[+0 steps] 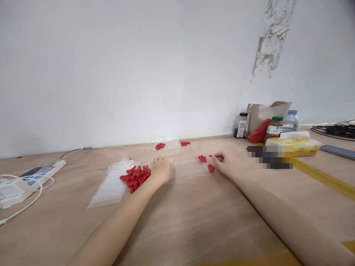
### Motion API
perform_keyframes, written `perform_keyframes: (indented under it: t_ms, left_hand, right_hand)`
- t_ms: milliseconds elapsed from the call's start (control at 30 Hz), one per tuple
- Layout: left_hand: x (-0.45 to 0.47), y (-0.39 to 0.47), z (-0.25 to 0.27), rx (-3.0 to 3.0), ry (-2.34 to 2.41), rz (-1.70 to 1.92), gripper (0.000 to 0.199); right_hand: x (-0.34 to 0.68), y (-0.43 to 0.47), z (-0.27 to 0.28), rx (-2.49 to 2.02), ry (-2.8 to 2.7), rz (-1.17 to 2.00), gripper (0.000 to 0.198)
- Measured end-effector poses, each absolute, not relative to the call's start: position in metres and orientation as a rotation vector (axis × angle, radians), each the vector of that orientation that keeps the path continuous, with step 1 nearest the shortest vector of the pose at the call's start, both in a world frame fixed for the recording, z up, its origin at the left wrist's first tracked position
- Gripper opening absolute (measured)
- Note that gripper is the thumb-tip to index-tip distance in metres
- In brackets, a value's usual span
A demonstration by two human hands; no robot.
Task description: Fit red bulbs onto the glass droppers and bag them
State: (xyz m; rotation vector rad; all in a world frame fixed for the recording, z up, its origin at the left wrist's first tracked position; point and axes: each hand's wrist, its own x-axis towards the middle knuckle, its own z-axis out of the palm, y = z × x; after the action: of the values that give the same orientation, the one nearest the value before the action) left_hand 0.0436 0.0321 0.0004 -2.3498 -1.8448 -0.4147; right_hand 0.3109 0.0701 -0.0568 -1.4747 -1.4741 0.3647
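Observation:
My right hand (224, 163) pinches a small red rubber bulb (210, 156) between thumb and fingertips, at the right end of a row of thin clear tubes (190, 170). A few red bulbs (202, 159) sit at the tips of tubes there, and a couple more (211, 168) lie just beside them. At the row's left end my left hand (161, 168) is closed, fingers bent downward; what they hold is hidden. Touching or very near its left side is a heap of red bulbs (135, 178). Clear plastic bags (111, 184) lie flat left of the heap.
By the wall are a clear bag (173, 144) and small groups of red bulbs (160, 146). A power strip (36, 181) with white cables is at left. At right stand a tissue pack (302, 147), a jar (274, 128), bottles, a beige bag (259, 116) and a phone (338, 151).

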Motion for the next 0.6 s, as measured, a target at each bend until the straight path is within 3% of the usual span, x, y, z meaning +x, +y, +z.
perform_keyframes:
  t_ms: [167,233,333,600]
  left_hand:
    - [0.011,-0.005,-0.006,-2.578,-1.521,-0.408,0.019]
    - [0.0,-0.012,-0.016,-2.62,-1.306,-0.559,0.016]
    - [-0.008,-0.013,-0.03,-2.592,-1.105,-0.732,0.017]
    - [0.0,-0.019,-0.041,-2.581,-1.113,-0.881,0.017]
  right_hand:
    - [0.275,0.045,-0.046,-1.124,-1.539,0.627,0.017]
    - [0.256,0.032,-0.042,-1.042,-1.687,0.602,0.012]
    - [0.229,0.014,-0.039,-0.9,-1.927,0.463,0.019]
    - [0.206,-0.008,-0.046,-0.772,-1.999,0.425,0.017]
